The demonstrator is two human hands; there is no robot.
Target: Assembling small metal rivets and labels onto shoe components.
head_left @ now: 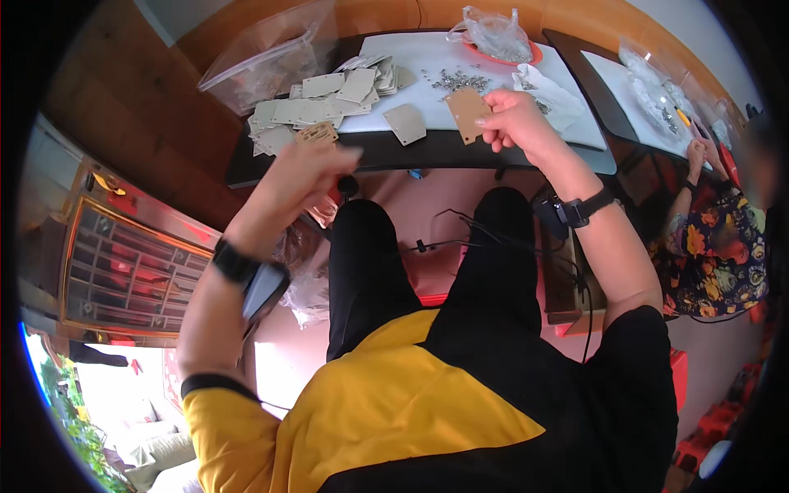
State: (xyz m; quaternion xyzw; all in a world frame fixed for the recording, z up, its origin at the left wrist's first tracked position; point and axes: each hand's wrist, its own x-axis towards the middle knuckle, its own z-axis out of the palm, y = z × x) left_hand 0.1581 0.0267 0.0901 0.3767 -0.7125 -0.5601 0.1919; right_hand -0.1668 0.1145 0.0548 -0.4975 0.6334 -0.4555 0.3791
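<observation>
Right hand (514, 123) has the tan plate (467, 115) pinched by just one side at the table's front edge (378, 149), so imo a loose pinch could let it tip and drop, or knock the little metal bits (462, 80) behind it. Left hand (308, 168) is too blurry to tell if it's holding anything, but it's right by the messy pile of pale plates (325, 107), and a careless knuckle could send some sliding off the front.

Pinkish floor (444, 191), pale wall (699, 29), gold-framed cabinet (136, 275).
</observation>
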